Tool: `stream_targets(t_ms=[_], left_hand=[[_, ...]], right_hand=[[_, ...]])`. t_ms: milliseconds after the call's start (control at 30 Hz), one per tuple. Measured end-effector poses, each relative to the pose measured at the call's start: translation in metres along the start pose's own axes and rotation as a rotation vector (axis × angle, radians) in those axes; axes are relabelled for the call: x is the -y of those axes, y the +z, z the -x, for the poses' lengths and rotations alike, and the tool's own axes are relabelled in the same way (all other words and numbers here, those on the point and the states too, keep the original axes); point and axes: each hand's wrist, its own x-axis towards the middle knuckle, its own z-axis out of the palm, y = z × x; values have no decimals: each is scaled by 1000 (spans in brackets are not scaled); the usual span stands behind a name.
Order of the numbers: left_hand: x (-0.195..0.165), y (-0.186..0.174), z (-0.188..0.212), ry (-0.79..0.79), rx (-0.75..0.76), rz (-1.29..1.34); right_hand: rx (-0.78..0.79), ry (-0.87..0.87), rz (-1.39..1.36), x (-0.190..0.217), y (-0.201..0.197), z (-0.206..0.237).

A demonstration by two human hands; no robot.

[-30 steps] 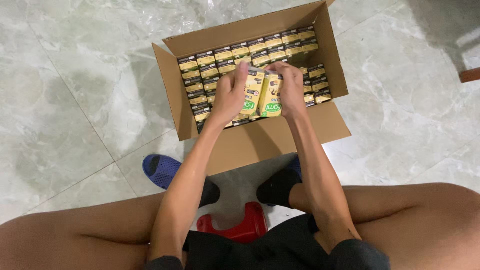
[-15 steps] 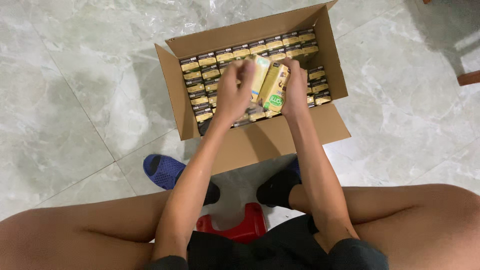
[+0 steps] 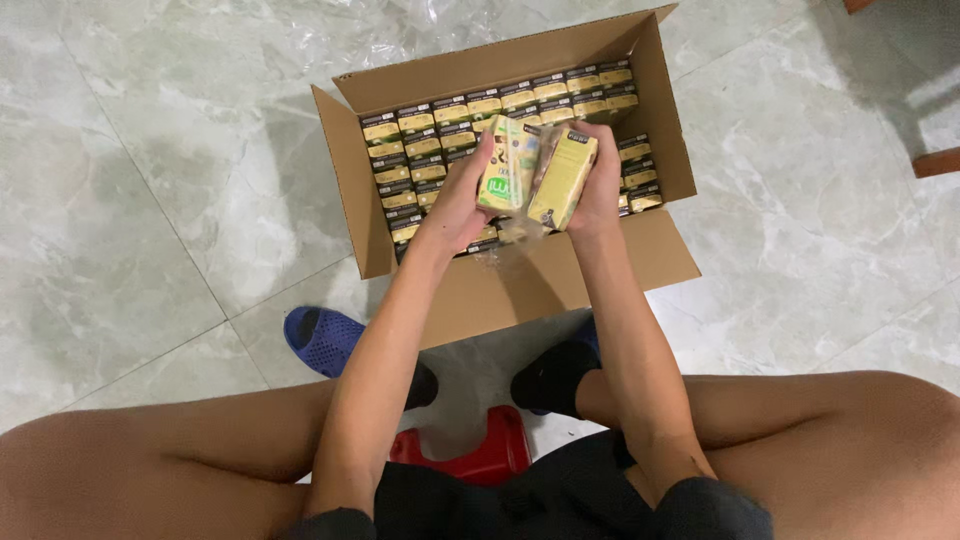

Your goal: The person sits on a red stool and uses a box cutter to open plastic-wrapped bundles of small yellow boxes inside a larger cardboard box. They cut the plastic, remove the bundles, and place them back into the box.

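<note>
A shrink-wrapped pack of yellow drink cartons (image 3: pixel 535 178) is held just above the open cardboard box (image 3: pixel 520 270), fingers of left hand (image 3: pixel 462 200) and right hand (image 3: pixel 598 190) clamped on its sides.

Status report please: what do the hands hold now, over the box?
Left hand and right hand grip a wrapped pack of cartons, lifted above the cardboard box. Nothing in the way.

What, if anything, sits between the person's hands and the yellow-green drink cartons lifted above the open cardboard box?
Nothing visible. The left hand and right hand grip the yellow-green drink cartons directly, apparently through thin clear wrap, above the cardboard box.
</note>
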Motion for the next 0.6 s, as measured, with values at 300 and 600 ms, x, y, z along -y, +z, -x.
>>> stream_targets(t_ms=[300, 600], left_hand=[[-8, -4, -3, 231, -109, -399], [-12, 22, -4, 169, -49, 0]], right_hand=[[-149, -10, 6, -11, 7, 3], [210, 102, -223, 1, -25, -3]])
